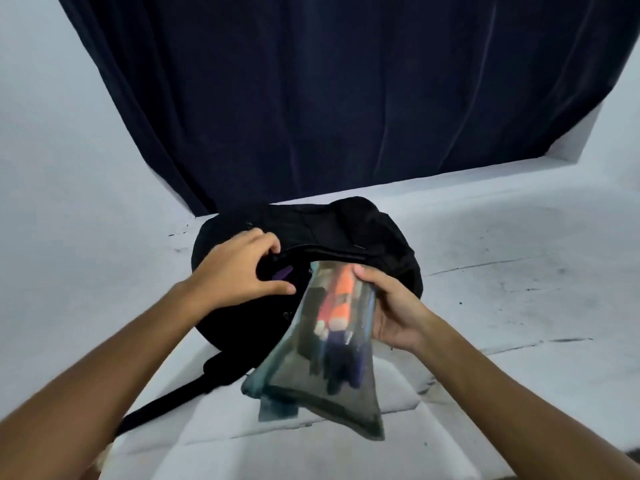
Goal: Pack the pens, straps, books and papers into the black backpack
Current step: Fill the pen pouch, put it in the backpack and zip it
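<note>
The black backpack (374, 233) lies on the white surface (519, 271), opening facing the person. The left hand (235, 268) grips the near-left edge of the opening, fingers curled over the fabric and thumb underneath. A purple item (284, 271) is visible inside. The right hand (391, 306) holds a translucent mesh pouch (311, 368) by its right side, thumb on top. The pouch's top end sits at the opening. Inside it are pens (341, 362), including an orange marker (341, 292). A black strap (166, 400) trails toward the lower left. A dark curtain (329, 98) hangs behind.
</note>
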The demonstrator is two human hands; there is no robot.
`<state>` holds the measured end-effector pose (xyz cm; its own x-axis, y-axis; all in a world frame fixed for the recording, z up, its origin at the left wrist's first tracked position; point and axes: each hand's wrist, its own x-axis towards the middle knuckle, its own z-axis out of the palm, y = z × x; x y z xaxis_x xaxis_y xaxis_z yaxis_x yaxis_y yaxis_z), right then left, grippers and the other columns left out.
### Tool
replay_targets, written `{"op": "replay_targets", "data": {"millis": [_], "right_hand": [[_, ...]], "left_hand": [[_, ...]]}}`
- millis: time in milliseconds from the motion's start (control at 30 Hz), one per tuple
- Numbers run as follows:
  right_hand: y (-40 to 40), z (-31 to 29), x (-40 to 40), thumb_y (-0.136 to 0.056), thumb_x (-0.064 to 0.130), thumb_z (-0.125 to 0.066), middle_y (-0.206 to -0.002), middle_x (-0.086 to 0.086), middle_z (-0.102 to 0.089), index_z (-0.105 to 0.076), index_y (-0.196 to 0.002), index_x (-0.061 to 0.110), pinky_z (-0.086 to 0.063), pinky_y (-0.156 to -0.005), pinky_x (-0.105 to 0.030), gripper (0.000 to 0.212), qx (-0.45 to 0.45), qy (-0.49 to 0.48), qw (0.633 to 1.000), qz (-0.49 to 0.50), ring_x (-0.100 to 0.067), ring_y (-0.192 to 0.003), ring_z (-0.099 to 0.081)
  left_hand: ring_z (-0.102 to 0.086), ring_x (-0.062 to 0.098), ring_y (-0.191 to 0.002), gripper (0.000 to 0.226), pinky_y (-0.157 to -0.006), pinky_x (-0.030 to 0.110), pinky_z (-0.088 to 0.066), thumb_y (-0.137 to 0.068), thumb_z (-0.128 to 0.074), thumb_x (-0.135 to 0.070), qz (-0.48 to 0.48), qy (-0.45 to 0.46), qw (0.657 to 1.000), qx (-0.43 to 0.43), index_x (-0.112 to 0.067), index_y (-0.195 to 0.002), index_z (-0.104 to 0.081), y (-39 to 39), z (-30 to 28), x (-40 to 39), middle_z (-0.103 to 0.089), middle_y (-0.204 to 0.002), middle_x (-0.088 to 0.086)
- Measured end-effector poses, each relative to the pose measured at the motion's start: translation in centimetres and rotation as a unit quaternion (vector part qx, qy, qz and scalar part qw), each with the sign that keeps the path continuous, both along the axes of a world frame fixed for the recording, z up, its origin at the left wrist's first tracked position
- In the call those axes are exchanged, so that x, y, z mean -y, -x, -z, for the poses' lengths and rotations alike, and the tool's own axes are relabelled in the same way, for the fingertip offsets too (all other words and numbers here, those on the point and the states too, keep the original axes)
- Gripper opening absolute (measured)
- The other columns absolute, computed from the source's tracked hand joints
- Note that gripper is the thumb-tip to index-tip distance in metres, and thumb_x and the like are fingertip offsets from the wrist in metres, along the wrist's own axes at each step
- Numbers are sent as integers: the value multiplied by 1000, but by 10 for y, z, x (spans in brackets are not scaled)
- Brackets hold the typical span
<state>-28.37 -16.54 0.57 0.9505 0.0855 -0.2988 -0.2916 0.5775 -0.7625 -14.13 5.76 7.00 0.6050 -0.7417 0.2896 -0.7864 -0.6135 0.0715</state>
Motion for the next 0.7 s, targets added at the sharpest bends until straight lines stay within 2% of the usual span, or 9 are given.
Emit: {"op": "replay_targets", "data": {"millis": [33, 100, 200, 267, 400, 500, 567, 633, 700], "right_hand": [[1, 1, -3, -75, 41, -74, -105, -15, -67, -64, -123, 4, -54, -84, -39, 61, -3, 0, 1000, -3, -27, -87, -67], [2, 0, -12, -82, 40, -65, -102, -15, -69, -65, -120, 5, -54, -82, -38, 52, -8, -10, 1000, -5, -26, -85, -67], [-5, -5, -26, -83, 39, -66, -115, -18, -64, -59, -130, 1, -50, -93, -41, 60, -5, -27, 1000, 10, -28, -92, -65], [-11, -10, -30, -76, 38, -75, -125, -19, -57, -55, -133, 0, -43, -99, -41, 72, -4, -27, 999, 18, -29, -98, -61], [-22, -19, -39, -75, 41, -75, -124, -17, -54, -57, -131, 5, -46, -89, -36, 70, -12, -14, 999, 39, -27, -94, -59], [-31, -21, -41, -60, 48, -87, -123, -15, -53, -56, -134, 4, -44, -85, -35, 91, -24, 1, 999, 49, -24, -92, -57], [-37, -27, -42, -72, 48, -79, -109, -12, -60, -64, -119, 7, -48, -74, -30, 64, -31, -2, 997, 68, -19, -78, -61], [-43, -31, -42, -86, 43, -66, -78, -6, -63, -62, -99, 11, -50, -51, -24, 35, -38, -3, 994, 105, -14, -54, -60], [-49, -35, -42, -90, 39, -65, -65, -4, -59, -60, -94, 12, -46, -42, -21, 28, -52, 2, 986, 160, -15, -50, -58]], "left_hand": [[-52, 11, -86, 65, -71, 34, -45, -64, -52, -84, 8, -25, 998, 53, -27, -95, -51, -5, 4, 6, -51, -92, -11], [-55, 19, -77, 59, -63, 35, -44, -70, -54, -77, 30, -15, 993, 115, -21, -85, -47, -16, 6, 15, -51, -82, -7], [-52, 24, -64, 51, -57, 34, -36, -77, -65, -63, 54, 19, 996, 64, -21, -67, -38, -40, -1, 18, -48, -63, -7], [-52, 25, -62, 50, -59, 35, -39, -79, -69, -57, 55, 23, 998, 33, -23, -61, -37, -48, -6, 21, -49, -58, -6], [-58, 18, -66, 34, -64, 33, -48, -79, -74, -50, 48, 47, 997, -32, -19, -69, -62, -56, -13, 22, -60, -64, -7], [-58, 15, -59, 28, -58, 27, -49, -82, -75, -39, 32, 81, 991, -98, -17, -66, -69, -57, -22, 24, -63, -62, -2], [-53, 16, -51, 28, -45, 22, -46, -84, -75, -31, 8, 131, 978, -163, -13, -65, -68, -58, -30, 25, -59, -58, 2], [-52, 16, -53, 28, -43, 20, -45, -88, -71, -28, -10, 182, 957, -225, -6, -71, -69, -62, -38, 24, -56, -62, 6], [-51, 17, -59, 33, -45, 23, -45, -92, -67, -30, -28, 236, 928, -287, 1, -79, -65, -68, -44, 19, -53, -67, 9]]}}
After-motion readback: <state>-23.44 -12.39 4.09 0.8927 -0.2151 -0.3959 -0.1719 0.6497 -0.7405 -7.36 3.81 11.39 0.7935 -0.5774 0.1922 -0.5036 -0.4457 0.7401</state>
